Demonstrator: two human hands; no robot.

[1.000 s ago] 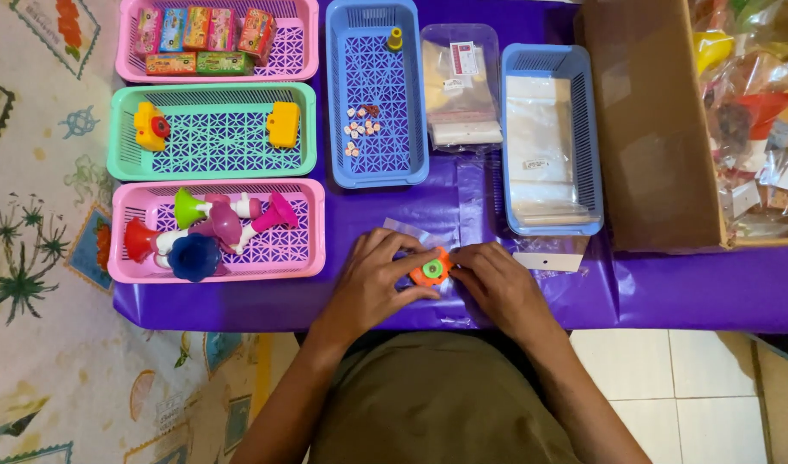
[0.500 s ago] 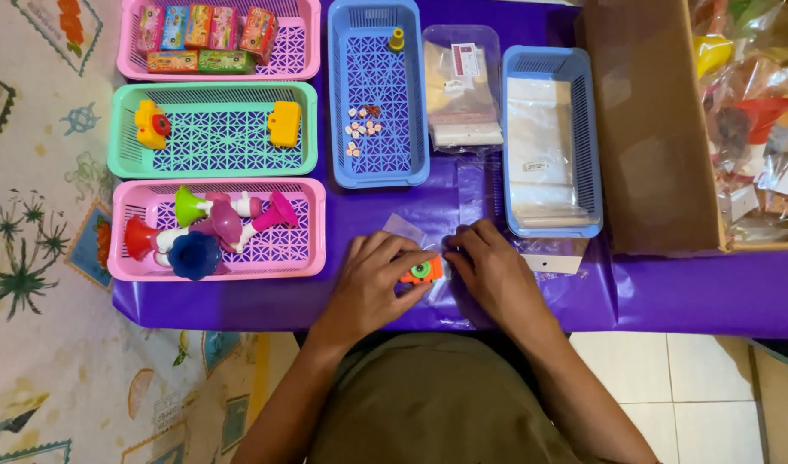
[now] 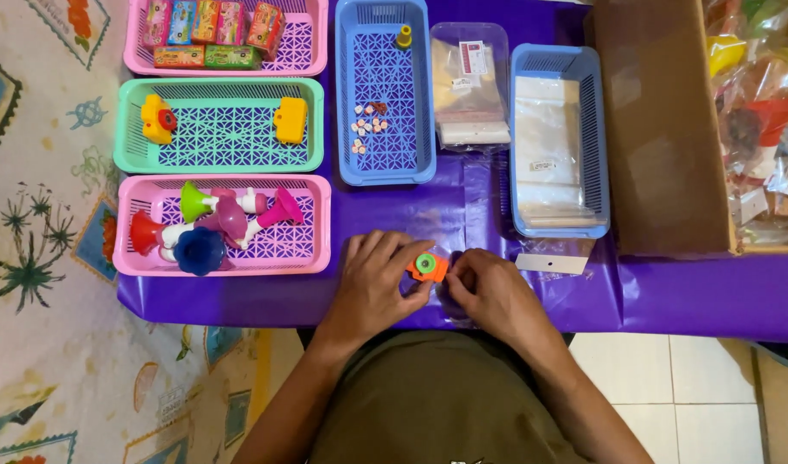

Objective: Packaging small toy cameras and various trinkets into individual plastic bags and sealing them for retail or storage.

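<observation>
A small orange toy camera with a green lens sits between my two hands at the near edge of the purple table. My left hand grips its left side with the fingertips. My right hand pinches its right side, and a thin clear plastic bag lies under that hand's fingers. Both hands rest on the purple cover.
Left stand a pink basket of toy trumpets, a green basket with two yellow toy cameras and a pink basket of small boxes. Behind are two blue baskets, packed clear bags, a cardboard box.
Both hands and the orange toy have drawn a little nearer to me along the table edge. The clear bag seen behind the hands earlier now lies under my right hand.
</observation>
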